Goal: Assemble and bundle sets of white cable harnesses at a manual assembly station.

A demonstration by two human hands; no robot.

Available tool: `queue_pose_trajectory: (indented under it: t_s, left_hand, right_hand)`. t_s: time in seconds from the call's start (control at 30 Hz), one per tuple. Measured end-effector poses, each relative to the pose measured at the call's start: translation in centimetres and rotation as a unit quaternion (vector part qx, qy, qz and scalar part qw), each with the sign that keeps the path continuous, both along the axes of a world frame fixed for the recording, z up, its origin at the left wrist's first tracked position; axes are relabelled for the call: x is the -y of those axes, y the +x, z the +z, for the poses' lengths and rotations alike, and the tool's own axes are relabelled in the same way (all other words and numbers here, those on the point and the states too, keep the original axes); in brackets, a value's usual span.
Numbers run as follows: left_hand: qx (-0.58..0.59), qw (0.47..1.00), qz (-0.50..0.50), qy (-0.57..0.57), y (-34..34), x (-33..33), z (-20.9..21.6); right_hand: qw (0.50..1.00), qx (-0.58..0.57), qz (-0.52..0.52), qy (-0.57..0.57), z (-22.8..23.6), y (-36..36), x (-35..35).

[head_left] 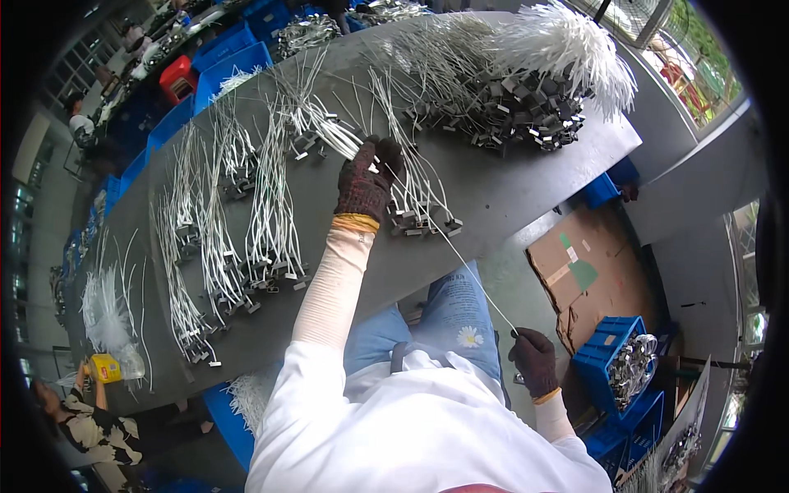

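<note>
My left hand (370, 179), in a dark knitted glove, is closed around a bunch of white cables (333, 135) above the grey table. One thin white cable (477, 283) runs taut from there down to my right hand (536, 361). That hand, gloved alike, is closed on the cable's end beyond the table edge. Just right of my left hand lies a bunch of cables with silver-and-black connectors (415, 220). More cable bunches (275, 201) lie in rows to the left. A large pile of cables with dark connectors (526, 107) sits at the far right.
The grey table (485, 193) ends in front of my lap. A blue crate (608, 361) of metal parts stands at right, near flattened cardboard (583, 259). Blue bins (234, 70) and a red stool (177, 80) line the far side. Another person (90, 419) is at the left end.
</note>
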State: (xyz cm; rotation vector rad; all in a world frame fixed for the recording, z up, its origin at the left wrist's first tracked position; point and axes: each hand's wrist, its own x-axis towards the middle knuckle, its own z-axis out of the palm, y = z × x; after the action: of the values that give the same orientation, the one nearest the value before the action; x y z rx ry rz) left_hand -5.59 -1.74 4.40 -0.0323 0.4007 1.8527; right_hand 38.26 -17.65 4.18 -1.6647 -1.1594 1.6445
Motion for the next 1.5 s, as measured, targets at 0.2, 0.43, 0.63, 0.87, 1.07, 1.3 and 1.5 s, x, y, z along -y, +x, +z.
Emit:
queue_pose_trajectory:
  t_s: [0.2, 0.43, 0.63, 0.87, 1.07, 1.3, 1.5]
  left_hand:
    - [-0.040, 0.999, -0.014, 0.003, 0.0, -0.3, -1.1]
    - [-0.019, 0.995, -0.092, -0.039, 0.6, 1.2, 0.1]
    - [-0.044, 0.937, -0.342, -0.049, 8.2, 6.5, 0.4]
    - [-0.523, 0.845, -0.111, -0.009, 9.8, 9.3, -0.1]
    - [-0.222, 0.960, -0.160, -0.067, 6.6, 7.5, 3.1]
    - [-0.407, 0.872, -0.215, -0.163, 6.3, 7.7, 4.4]
    - [-0.298, 0.905, -0.301, 0.029, 9.9, 9.7, 3.1]
  right_hand:
    - [1.000, 0.011, 0.004, -0.008, 1.2, -0.6, 0.5]
    - [0.998, -0.058, -0.009, -0.015, 1.4, -2.9, 0.5]
    - [0.973, -0.009, 0.156, 0.172, 1.6, -9.9, -5.4]
    - [0.950, -0.061, 0.273, 0.142, 1.3, -16.2, -9.1]
    - [0.926, -0.284, 0.229, -0.095, 2.6, -14.8, -7.1]
    - [0.923, -0.290, 0.209, -0.141, 3.0, -13.3, -8.0]
    - [0.863, -0.461, 0.093, -0.185, 2.1, -16.5, -10.0]
